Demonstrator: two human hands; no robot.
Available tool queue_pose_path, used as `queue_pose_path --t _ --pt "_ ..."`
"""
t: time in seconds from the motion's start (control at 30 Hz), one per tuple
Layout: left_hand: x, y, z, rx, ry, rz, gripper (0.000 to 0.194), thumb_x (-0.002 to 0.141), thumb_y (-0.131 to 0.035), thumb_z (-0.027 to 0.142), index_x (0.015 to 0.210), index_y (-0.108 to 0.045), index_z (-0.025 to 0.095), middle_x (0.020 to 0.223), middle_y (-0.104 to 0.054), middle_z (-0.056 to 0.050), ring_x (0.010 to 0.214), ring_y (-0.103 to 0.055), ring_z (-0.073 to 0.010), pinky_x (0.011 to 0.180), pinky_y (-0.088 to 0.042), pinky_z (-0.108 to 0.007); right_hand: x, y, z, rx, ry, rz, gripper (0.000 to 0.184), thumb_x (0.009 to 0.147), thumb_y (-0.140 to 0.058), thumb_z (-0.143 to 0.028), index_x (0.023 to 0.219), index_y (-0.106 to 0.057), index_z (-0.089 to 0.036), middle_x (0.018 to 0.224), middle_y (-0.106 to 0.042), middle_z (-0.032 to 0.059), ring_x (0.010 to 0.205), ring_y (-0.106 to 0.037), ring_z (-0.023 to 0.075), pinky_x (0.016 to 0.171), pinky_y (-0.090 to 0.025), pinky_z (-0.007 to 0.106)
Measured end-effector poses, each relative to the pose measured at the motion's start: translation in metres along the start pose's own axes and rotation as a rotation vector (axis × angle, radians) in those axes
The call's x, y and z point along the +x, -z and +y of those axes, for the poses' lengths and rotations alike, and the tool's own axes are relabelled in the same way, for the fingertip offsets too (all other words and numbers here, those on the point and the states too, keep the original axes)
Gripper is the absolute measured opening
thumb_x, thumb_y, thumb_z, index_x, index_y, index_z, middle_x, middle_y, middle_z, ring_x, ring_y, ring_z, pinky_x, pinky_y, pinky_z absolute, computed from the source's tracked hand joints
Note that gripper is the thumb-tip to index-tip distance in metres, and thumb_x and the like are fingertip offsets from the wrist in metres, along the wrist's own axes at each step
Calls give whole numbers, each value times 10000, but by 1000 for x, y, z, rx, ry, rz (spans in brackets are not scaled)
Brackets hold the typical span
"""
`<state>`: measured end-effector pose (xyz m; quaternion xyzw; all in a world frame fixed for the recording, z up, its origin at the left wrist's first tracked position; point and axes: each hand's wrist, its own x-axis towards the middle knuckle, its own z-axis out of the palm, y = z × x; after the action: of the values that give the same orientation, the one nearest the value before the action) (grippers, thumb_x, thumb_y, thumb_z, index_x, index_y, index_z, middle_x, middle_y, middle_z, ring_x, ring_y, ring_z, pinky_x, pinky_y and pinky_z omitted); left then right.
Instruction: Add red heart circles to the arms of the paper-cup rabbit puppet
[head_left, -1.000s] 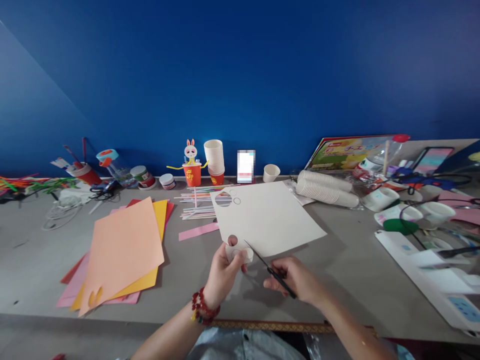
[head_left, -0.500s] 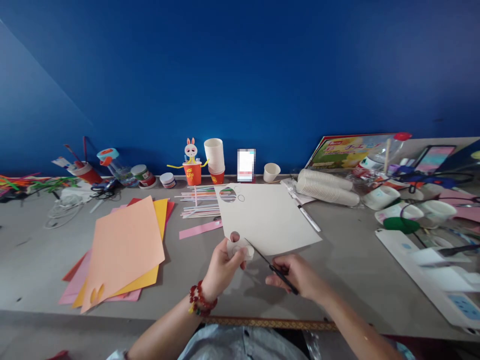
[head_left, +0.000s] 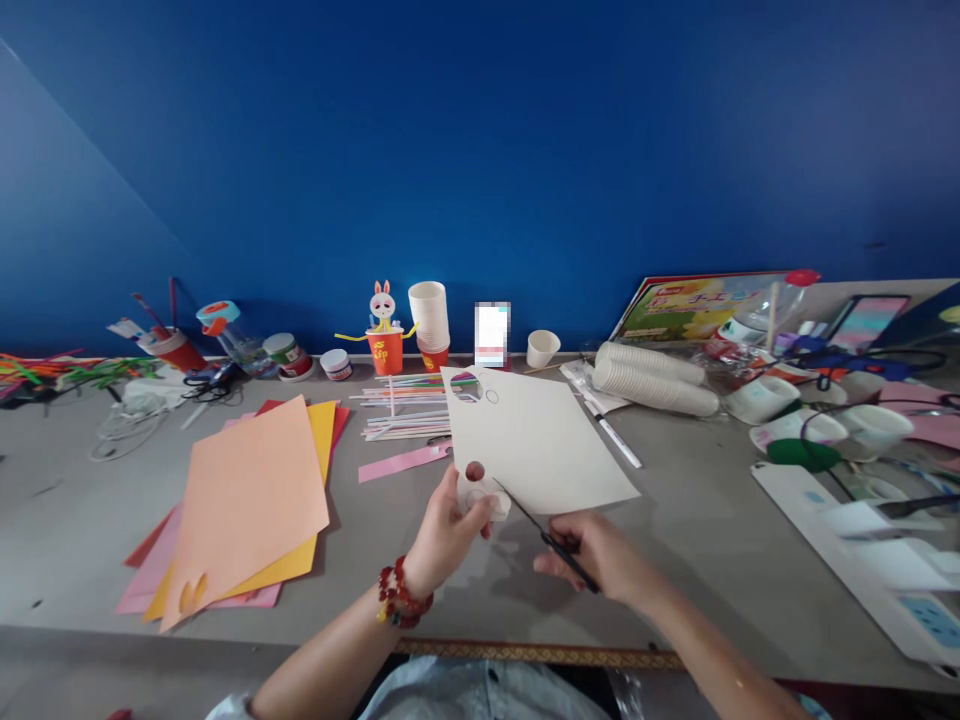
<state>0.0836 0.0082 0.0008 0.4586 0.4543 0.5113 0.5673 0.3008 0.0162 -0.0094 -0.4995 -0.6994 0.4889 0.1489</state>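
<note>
My left hand (head_left: 457, 515) pinches the near left corner of a large sheet of white paper (head_left: 536, 440), where small drawn outlines show beside the thumb. Two round holes pierce the sheet, one by my fingers and one near its far left corner, with a small drawn oval beside the far one. In my right hand (head_left: 592, 555) is a pair of black scissors (head_left: 559, 548). Their blades reach the paper's near edge, just right of my left thumb; I cannot tell how far apart the blades are.
Coloured paper sheets (head_left: 255, 500) lie on the left. Behind the white sheet are straws (head_left: 405, 410), a rabbit figure in a red cup (head_left: 386, 350), and stacked cups (head_left: 429, 315). To the right are a marker (head_left: 619, 440), more paper cups (head_left: 652, 380) and a power strip (head_left: 840, 570).
The white sheet has turned slightly, its far left corner shifting to the right. Both hands stay nearly in place, still holding the paper and the scissors.
</note>
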Motion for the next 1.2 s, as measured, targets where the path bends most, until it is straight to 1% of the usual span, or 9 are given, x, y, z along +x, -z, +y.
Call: queue_pose_path --t 0.1,0.17,0.3,0.4,0.53,0.8,1.0,1.1,1.2 --pt "0 1 2 46 -23 8 251 851 -652 306 975 -454 216 900 -515 10 608 -494 -73 536 -483 -192 -7 -6 -5 168 -32 -96 594 769 -653 -691 521 -382 -225 414 -466 -41 440 -401 105 485 -285 245" --pt "0 1 6 69 -22 -17 241 860 -639 289 982 -444 217 892 -507 15 598 -492 -66 545 -479 -190 -12 -9 -9 240 -56 -132 578 790 -604 -724 567 -440 -216 425 -509 -32 432 -429 106 481 -296 242" --pt "1 3 11 95 -26 -56 240 868 -631 288 988 -437 213 863 -510 13 595 -496 -71 549 -463 -191 -17 -11 -12 248 -72 -107 582 799 -593 -730 576 -442 -214 426 -511 -37 430 -445 101 485 -319 235" --pt "2 5 12 97 -20 -84 239 878 -622 297 994 -431 215 866 -503 15 606 -487 -72 553 -452 -190 -14 -9 -8 214 -65 -88 581 783 -666 -675 533 -408 -217 412 -475 -49 428 -451 102 485 -334 231" --pt "3 7 11 105 -9 -123 243 885 -616 302 1012 -426 219 881 -484 22 618 -481 -69 568 -453 -194 -10 -8 0 191 -55 -92 575 753 -733 -623 521 -403 -213 406 -453 -57 418 -432 94 472 -317 226" --pt "4 9 6 119 -24 -122 256 879 -627 306 1054 -457 231 990 -465 3 631 -483 -62 564 -453 -198 -6 -7 7 181 -14 -90 586 750 -723 -635 526 -381 -216 418 -428 -66 431 -386 83 449 -264 212" --pt "4 10 6 124 -31 -133 260 884 -624 313 1056 -449 228 939 -480 8 638 -482 -74 565 -458 -198 -5 -9 6 167 2 -64 608 727 -720 -669 511 -370 -222 404 -408 -70 413 -361 80 435 -233 217" --pt "5 10 6 133 -20 -124 269 876 -632 316 1056 -454 226 900 -499 13 626 -480 -79 565 -456 -199 -4 -15 9 186 -5 -41 587 726 -723 -665 522 -402 -219 408 -435 -62 407 -380 88 437 -247 224" --pt "7 11 7 158 -31 -114 269 872 -627 306 1067 -463 222 965 -503 -4 626 -477 -71 570 -460 -198 -3 -20 10 241 -17 -39 587 733 -711 -668 525 -390 -223 405 -430 -64 415 -417 95 453 -301 226"
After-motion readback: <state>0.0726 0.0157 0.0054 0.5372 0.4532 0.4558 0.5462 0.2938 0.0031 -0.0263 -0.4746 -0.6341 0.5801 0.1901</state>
